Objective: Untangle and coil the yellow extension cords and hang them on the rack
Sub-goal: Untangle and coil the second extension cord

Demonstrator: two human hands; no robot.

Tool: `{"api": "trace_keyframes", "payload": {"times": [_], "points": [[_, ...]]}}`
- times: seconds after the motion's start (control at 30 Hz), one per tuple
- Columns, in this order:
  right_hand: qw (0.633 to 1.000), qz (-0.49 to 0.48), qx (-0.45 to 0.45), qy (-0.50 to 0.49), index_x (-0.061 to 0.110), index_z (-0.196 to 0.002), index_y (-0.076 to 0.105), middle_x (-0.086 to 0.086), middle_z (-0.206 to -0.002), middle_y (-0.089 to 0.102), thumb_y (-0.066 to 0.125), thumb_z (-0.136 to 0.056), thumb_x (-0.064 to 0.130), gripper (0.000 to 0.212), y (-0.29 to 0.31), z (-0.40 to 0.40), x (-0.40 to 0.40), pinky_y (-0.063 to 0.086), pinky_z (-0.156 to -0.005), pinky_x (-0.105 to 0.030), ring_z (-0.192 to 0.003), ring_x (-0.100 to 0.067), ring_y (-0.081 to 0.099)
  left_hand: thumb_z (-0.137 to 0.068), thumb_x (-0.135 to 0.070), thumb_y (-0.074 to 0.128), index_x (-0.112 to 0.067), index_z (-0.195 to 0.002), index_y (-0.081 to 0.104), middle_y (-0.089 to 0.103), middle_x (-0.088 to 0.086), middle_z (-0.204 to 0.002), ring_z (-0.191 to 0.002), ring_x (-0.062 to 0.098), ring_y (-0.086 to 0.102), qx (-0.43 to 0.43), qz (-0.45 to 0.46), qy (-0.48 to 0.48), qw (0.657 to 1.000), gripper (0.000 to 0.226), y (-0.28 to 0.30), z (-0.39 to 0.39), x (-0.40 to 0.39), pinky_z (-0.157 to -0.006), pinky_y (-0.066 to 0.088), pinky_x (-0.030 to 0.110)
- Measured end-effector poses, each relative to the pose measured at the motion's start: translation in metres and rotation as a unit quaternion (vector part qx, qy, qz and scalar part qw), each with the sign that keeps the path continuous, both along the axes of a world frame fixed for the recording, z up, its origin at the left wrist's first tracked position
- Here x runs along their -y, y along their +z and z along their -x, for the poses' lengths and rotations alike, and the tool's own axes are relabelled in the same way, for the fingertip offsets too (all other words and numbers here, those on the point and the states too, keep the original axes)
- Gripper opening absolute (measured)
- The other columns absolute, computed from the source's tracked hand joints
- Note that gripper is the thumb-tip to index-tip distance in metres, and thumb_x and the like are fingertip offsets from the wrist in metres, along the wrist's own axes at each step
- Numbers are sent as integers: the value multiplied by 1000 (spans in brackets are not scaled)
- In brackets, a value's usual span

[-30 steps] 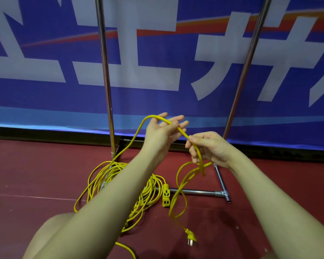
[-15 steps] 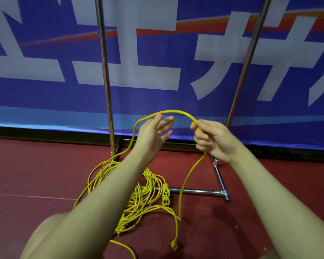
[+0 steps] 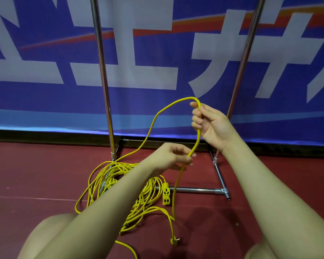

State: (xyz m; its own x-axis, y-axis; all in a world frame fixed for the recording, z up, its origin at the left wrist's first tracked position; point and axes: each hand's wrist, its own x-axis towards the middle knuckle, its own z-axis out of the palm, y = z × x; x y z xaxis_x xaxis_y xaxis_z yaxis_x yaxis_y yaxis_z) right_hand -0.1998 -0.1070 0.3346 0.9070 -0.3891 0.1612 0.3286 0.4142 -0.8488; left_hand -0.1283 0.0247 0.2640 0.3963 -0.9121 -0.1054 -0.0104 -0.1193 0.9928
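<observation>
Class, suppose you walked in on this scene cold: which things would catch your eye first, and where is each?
The bright yellow cord arches up in the centre, gripped by the right hand near its top and pinched lower down by the left hand. Below them, a tangled yellow pile sprawls on the red floor by the rack's left pole. Behind everything hangs a large blue banner with white characters.

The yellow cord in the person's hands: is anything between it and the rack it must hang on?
Nothing visible blocks it. The right hand and left hand hold the yellow cord in open air before the rack. Most cord lies tangled around the rack's base, and its top bar is out of view.
</observation>
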Motion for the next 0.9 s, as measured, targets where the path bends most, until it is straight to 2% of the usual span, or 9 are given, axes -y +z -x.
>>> {"api": "trace_keyframes", "payload": {"times": [0.1, 0.17, 0.27, 0.37, 0.43, 0.57, 0.67, 0.83, 0.9], "points": [[997, 62, -36, -4, 8, -107, 60, -3, -86, 69, 36, -101, 20, 28, -3, -1, 3, 51, -68, -22, -77, -14, 65, -88, 3, 58, -14, -83, 65, 68, -2, -66, -74, 17, 65, -1, 46, 68, 997, 19, 6, -1, 1, -80, 51, 37], [994, 72, -76, -29, 9, -110, 59, -6, -100, 68, 37, -101, 27, 29, -9, -1, 8, 50, -77, -25, -91, -18, 65, -88, 5, 56, -11, -83, 63, 67, -2, -67, -68, 10, 69, -42, 102, 125, 986, 18, 13, -5, 2, -73, 54, 33], [984, 88, -150, -45, 11, -108, 58, -8, -104, 66, 36, -101, 32, 31, -22, 0, 12, 47, -80, -26, -95, -19, 62, -90, 4, 53, -6, -86, 60, 65, 6, -75, -70, 13, 70, -127, 204, 215, 947, 14, 28, -18, 0, -69, 58, 34], [964, 138, -214, 76, 12, -109, 59, -8, -108, 67, 29, -101, 39, 41, -33, 1, 4, 43, -94, -30, -101, -19, 63, -93, 3, 50, -5, -88, 57, 62, 9, -82, -76, 17, 71, -184, 275, 251, 910, 12, 40, -28, -3, -71, 59, 36], [952, 170, -210, 145, 13, -111, 59, -5, -106, 67, 30, -100, 38, 40, -40, -2, -8, 42, -98, -31, -102, -16, 62, -94, 2, 49, -5, -88, 56, 61, 9, -85, -80, 19, 71, -201, 298, 252, 899, 12, 45, -29, -2, -74, 58, 38], [961, 198, -139, 133, 7, -100, 60, -3, -79, 58, 38, -98, 20, 26, -40, -7, -19, 46, -82, -26, -76, -12, 58, -94, 3, 47, -4, -92, 55, 64, 12, -88, -79, 20, 71, -236, 340, 263, 872, 10, 53, -31, -1, -71, 60, 37], [953, 212, -161, 147, 3, -89, 60, -3, -65, 52, 43, -96, 20, 25, -40, -3, -9, 48, -72, -27, -60, -13, 53, -95, 4, 46, -3, -94, 55, 66, 13, -89, -76, 19, 72, -255, 377, 285, 843, 12, 62, -38, -6, -68, 60, 34], [943, 210, -204, 156, 4, -83, 59, 0, -60, 50, 52, -84, 22, 19, -50, 7, 12, 47, -63, -27, -54, -13, 47, -97, 3, 42, 0, -108, 51, 63, 13, -97, -86, 21, 67, -286, 426, 344, 787, 15, 69, -55, -20, -72, 59, 32], [946, 205, -203, 149, 5, -82, 59, 1, -59, 49, 53, -83, 20, 16, -49, 7, 14, 46, -56, -24, -52, -12, 45, -98, 0, 42, -3, -112, 47, 62, 12, -98, -90, 22, 65, -299, 425, 350, 779, 16, 67, -58, -20, -74, 58, 32]]}}
